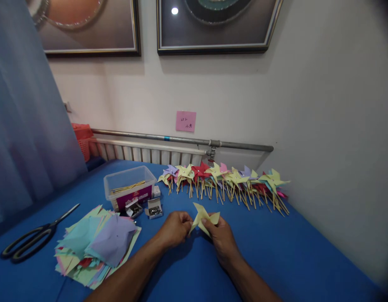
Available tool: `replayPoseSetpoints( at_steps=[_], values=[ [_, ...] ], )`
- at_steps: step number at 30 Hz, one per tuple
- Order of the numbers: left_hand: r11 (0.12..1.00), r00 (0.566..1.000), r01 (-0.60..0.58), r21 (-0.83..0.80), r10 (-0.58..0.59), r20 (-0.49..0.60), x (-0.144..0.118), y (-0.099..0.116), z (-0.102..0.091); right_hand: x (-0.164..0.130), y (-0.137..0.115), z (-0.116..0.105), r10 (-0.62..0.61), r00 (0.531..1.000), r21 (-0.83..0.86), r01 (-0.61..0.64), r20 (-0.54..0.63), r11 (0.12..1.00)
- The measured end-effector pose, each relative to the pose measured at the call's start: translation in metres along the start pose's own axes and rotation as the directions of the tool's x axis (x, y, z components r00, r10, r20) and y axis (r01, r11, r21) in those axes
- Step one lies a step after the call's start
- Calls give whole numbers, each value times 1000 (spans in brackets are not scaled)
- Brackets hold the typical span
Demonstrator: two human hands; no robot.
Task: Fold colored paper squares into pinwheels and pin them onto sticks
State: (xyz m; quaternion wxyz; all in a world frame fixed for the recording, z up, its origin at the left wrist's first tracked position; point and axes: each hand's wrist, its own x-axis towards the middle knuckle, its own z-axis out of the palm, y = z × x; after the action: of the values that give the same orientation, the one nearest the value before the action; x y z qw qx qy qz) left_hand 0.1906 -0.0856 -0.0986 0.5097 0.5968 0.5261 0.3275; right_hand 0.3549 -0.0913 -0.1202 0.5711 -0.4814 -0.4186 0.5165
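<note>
A pale yellow paper pinwheel (198,218) is held above the blue cloth, its blades folded in toward the middle. My right hand (224,241) grips it, with the thumb pressed on its centre and the fingers behind. Just left of the pinwheel, my left hand (176,228) is closed in a pinch beside its left blade. Whatever lies between those fingertips is hidden. Beyond my left hand stand two small open boxes of metal pins, one box (155,209) nearer and another box (133,208) further left.
Finished pinwheels on sticks (216,178) lie in a row at the back. A clear plastic tub (130,184) holds thin sticks. Cut coloured paper sheets (96,243) are piled at left beside black-handled scissors (39,235). A radiator (150,153) runs along the wall.
</note>
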Motion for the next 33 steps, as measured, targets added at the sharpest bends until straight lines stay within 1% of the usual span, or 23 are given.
replayPoseSetpoints(
  at_steps=[5, 11, 20, 25, 29, 33],
  values=[
    [1000, 1000, -14, 1, 14, 1, 2, -3, 0, -2, -3, 1, -13, 1000, -9, 12, -11, 1000],
    [999, 999, -30, 21, 31, -11, 2, -6, 2, 5, 4, -1, -25, 999, -63, 23, -46, 998],
    [1000, 1000, -19, 6, 19, -14, 0, -3, 4, 3, 2, 0, -35, 998, -34, 33, -52, 999],
    [1000, 1000, -7, 13, 7, -15, 0, -2, 3, 8, 7, -2, -64, 997, -30, 63, -36, 998],
    [1000, 1000, -5, 8, 5, -19, -1, 0, 3, 10, 10, -4, -59, 998, -25, 59, -1, 998],
    [1000, 1000, -14, 10, 14, -19, -1, -1, 3, 8, 8, -3, -60, 998, -37, 60, -11, 998]
  ],
)
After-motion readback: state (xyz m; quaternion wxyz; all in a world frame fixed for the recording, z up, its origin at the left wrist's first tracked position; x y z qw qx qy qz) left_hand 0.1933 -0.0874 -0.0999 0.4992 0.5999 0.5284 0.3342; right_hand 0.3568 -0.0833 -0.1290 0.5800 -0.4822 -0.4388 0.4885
